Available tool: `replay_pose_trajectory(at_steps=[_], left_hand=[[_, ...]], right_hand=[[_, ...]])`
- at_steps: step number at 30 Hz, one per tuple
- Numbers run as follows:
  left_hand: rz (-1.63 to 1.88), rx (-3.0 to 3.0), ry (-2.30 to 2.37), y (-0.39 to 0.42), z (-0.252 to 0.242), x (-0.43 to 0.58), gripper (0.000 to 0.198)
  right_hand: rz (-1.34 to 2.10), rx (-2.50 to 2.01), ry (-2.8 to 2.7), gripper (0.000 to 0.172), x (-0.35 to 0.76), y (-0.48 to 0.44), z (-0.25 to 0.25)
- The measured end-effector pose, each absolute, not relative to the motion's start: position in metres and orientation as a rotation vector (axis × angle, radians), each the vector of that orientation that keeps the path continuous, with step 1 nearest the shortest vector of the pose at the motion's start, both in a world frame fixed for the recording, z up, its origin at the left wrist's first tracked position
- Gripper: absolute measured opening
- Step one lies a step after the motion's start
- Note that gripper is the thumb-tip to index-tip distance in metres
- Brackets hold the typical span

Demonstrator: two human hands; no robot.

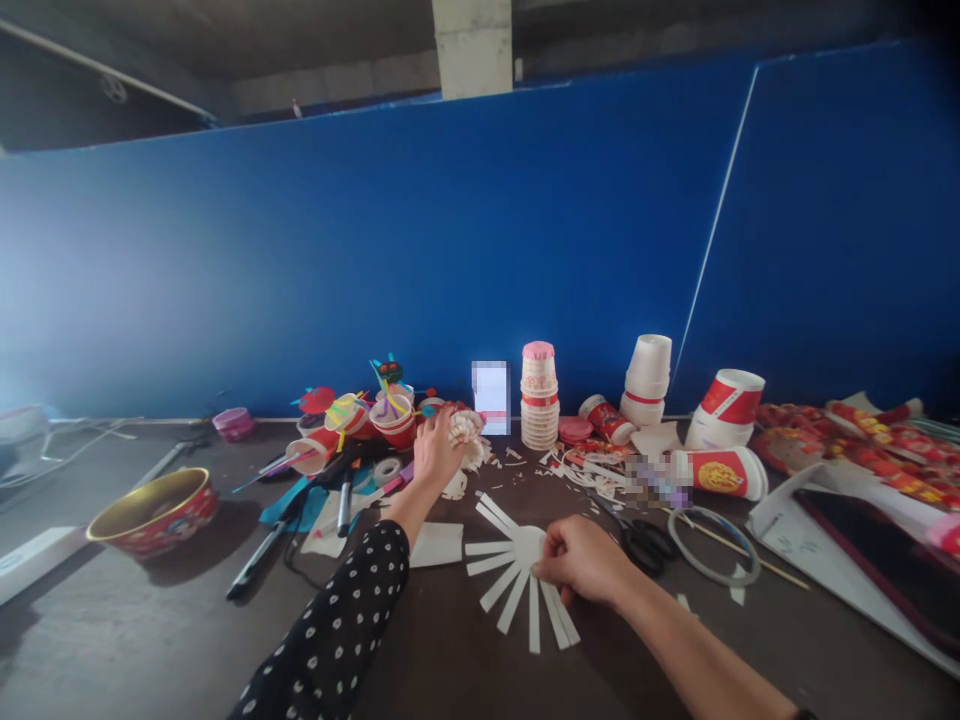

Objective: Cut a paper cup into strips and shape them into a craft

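Note:
My right hand (583, 560) is closed in a pinch on a flattened white paper cup (517, 575) whose wall is cut into several strips that fan out on the dark table. My left hand (437, 447), on an arm in a black dotted sleeve, reaches farther back with its fingers curled round a white ruffled paper piece (466, 432). A white paper square (437, 545) lies between the two hands.
Black scissors (643, 540) and a tape ring (712, 545) lie right of my right hand. Stacked paper cups (539, 397), red-and-white cups (724, 410), decorated cups (352, 418), black markers (343, 503) and a gold-lined red bowl (154, 512) crowd the table before a blue wall.

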State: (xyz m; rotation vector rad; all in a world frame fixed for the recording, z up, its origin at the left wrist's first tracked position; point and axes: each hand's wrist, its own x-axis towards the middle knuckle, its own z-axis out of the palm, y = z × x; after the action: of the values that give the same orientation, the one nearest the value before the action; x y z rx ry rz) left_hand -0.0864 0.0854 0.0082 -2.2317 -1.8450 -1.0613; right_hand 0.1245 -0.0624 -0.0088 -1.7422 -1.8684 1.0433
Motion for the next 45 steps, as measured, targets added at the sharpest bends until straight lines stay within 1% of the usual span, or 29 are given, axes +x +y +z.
replay_pose_trajectory(at_steps=[12,14,16,19,22,26,29,33,35,38,45], left_hand=[[-1.113,-2.316,-1.885,0.071,0.012,-0.095,0.07],[-1.144,-2.299,-1.863,0.071,0.011,-0.097,0.069],[-1.222,-2.258,-1.784,0.068,0.011,-0.099,0.063],[-1.39,-2.164,-1.585,0.052,0.015,-0.098,0.046],[-1.461,-2.224,-1.269,0.019,0.022,-0.092,0.029],[-1.305,-2.591,-0.824,-0.029,0.02,-0.076,0.016],[-0.929,-2.904,-0.542,-0.046,0.01,-0.064,0.02],[-0.543,-3.047,-0.534,-0.042,-0.005,-0.058,0.025],[-0.439,-3.082,-0.569,-0.038,-0.009,-0.06,0.027],[-0.373,-3.104,-0.587,-0.037,-0.009,-0.065,0.03],[-0.343,-3.142,-0.533,-0.039,0.0,-0.068,0.032]], right_hand=[[1.037,-1.762,-1.866,0.014,0.124,-0.062,-0.009],[1.035,-1.768,-1.867,0.014,0.124,-0.062,-0.01],[1.035,-1.765,-1.87,0.014,0.124,-0.062,-0.01],[1.034,-1.767,-1.867,0.017,0.124,-0.061,-0.011],[1.02,-1.76,-1.886,0.017,0.125,-0.06,-0.012],[1.013,-1.785,-1.924,0.015,0.125,-0.059,-0.009],[0.996,-1.808,-1.94,0.013,0.126,-0.059,-0.007],[0.96,-1.815,-1.962,0.015,0.129,-0.06,-0.006],[0.945,-1.8,-1.975,0.017,0.13,-0.06,-0.006],[0.931,-1.793,-1.987,0.016,0.132,-0.059,-0.008],[0.91,-1.841,-1.983,0.012,0.129,-0.06,-0.004]])
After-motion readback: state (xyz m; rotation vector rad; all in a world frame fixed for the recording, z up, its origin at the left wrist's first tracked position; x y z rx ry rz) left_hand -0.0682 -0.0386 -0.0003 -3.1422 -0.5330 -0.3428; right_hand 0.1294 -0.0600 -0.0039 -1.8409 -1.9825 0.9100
